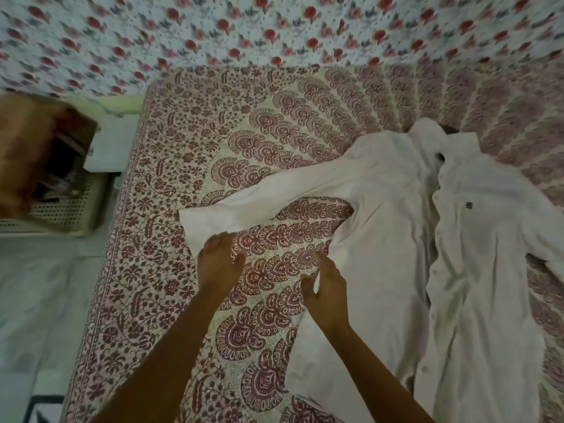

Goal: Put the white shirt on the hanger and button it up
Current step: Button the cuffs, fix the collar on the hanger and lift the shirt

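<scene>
From my remote seat, the white shirt (387, 215) lies face up on the patterned bed sheet (232, 154), its front unbuttoned and parted down the middle, collar at the far end, one sleeve (259, 196) stretched out towards the bed's left edge. A dark shape (443, 155) shows at the neck opening. It may be the hanger's hook, but I can't tell through the blur. I judge the step in hand to be spreading the shirt flat before any buttoning. To do that well I'd smooth the sleeve and side seam outward with flat palms. I'd keep the two front edges parallel and close, so the row of buttons (433, 271) meets its holes, and avoid dragging the collar off whatever sits inside it. Buttoning should then start at the top, where the fabric is most likely to slip. The left hand (218, 264) is loosely open, fingers pointing away from me. Its fingertips are at the lower edge of the sleeve's cuff end, touching or just short of it; I see no grip. The right hand (328, 296) is spread, thumb held apart from the fingers. It rests on the shirt's near side edge and pinches nothing that I can make out.
</scene>
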Action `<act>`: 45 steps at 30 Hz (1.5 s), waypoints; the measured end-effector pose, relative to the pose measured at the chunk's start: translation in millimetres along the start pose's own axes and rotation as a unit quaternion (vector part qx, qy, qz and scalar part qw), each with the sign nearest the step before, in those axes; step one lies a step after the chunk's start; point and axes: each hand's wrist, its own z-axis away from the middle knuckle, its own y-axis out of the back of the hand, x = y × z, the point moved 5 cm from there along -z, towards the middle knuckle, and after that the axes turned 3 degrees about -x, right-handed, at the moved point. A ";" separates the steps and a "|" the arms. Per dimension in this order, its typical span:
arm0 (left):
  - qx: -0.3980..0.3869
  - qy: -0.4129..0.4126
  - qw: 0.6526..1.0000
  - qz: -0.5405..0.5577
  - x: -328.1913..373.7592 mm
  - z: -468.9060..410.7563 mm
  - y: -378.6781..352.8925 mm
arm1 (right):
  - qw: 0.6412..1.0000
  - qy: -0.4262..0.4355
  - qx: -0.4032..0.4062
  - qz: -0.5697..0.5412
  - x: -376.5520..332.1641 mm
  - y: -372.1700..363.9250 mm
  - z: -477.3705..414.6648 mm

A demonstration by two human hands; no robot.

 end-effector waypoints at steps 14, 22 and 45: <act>-0.008 0.095 0.989 -0.111 -52.4 -76.8 -27.0 | 1.000 -0.011 -0.019 0.004 20.5 -41.2 -47.5; 0.047 0.103 0.985 -0.132 -42.4 -86.6 -6.7 | 1.000 -0.014 -0.013 0.012 26.8 -52.2 -39.0; -0.024 0.103 0.959 0.263 -51.0 24.8 -0.7 | 0.938 -0.277 -0.027 -0.208 10.7 -103.2 35.1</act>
